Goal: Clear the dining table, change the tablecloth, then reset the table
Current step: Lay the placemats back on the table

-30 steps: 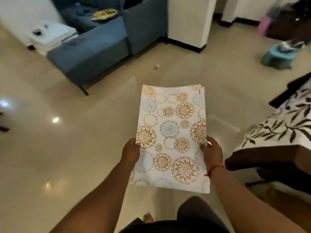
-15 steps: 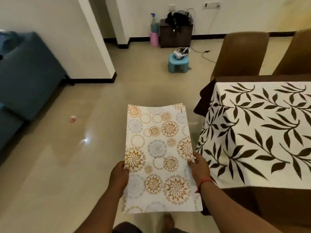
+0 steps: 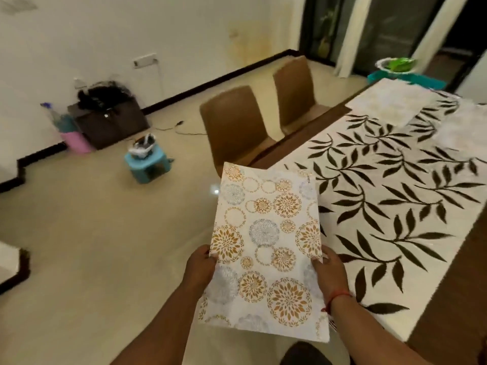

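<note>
Here, the left hand point(image 3: 199, 267) and right hand point(image 3: 328, 271) each hold a grip on the side edges of the floral placemat point(image 3: 266, 248), just left of the table point(image 3: 390, 196) with its leaf-print cloth.

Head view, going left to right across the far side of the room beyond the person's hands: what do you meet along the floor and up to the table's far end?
Pink container → dark cabinet → blue stool → nearer brown chair → farther brown chair → white mat on the leaf-print tablecloth.
</note>
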